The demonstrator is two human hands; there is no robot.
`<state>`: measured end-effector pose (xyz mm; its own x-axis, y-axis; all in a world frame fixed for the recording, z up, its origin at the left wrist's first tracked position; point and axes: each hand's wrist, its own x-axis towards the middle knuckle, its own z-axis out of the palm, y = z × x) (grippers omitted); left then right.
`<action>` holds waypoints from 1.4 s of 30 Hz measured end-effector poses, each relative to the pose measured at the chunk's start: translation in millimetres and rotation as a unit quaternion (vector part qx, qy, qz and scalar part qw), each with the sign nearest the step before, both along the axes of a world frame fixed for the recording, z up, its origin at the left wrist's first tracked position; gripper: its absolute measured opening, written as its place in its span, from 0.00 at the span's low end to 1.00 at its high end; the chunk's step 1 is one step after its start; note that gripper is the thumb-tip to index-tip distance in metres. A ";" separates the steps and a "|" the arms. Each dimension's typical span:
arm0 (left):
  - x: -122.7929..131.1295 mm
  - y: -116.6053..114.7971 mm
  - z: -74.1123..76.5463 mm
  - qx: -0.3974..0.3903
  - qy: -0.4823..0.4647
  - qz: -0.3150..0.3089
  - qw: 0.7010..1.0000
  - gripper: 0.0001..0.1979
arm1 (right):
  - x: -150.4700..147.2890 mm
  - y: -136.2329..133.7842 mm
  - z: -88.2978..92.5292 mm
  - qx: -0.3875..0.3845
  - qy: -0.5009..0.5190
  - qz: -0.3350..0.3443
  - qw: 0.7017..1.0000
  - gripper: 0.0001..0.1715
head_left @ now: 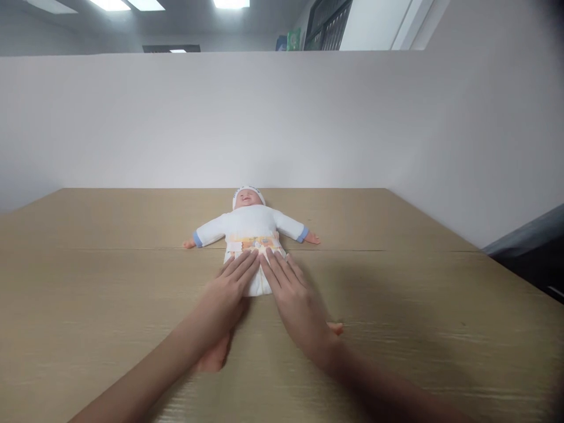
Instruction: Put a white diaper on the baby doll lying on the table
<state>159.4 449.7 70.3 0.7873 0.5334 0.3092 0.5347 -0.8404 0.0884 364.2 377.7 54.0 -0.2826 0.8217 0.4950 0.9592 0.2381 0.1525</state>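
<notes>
Forearms (pixel 163 358), then hands (pixel 225 289) on diaper (pixel 259 285), well inside table edges (pixel 132 190)

Looks out over a broad wood-grained table (pixel 110 294), crossed by a thin seam (pixel 352 251); meets, beyond the table's far edge, a plain pale wall (pixel 198 117), level along its top and joined at the right by a side wall (pixel 497 135); shows, above that, bright ceiling lights (pixel 232 3), a green item (pixel 293 40) just beside a blue item (pixel 281 43), too small to make out, and a dark barred window (pixel 332 26) next to a white panel (pixel 374 23); takes in, at the right edge, something dark (pixel 529 258) with a grey top, partly cut off
</notes>
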 end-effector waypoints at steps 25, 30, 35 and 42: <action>5.4 -3.1 12.8 0.026 0.017 0.009 0.999 0.35 | -1.6 -7.2 11.9 -0.009 0.078 0.025 0.997 0.58; 1.3 -1.9 16.7 0.003 0.021 0.005 1.000 0.41 | 0.2 -8.7 13.7 -0.023 0.075 0.020 0.997 0.58; 2.3 -3.1 20.0 -0.020 0.003 0.002 1.000 0.37 | 1.4 -9.3 13.8 -0.035 0.074 0.017 0.997 0.59; 1.5 2.0 15.7 -0.047 -0.036 -0.001 0.998 0.35 | 5.1 -8.2 16.4 -0.040 0.077 0.030 0.996 0.50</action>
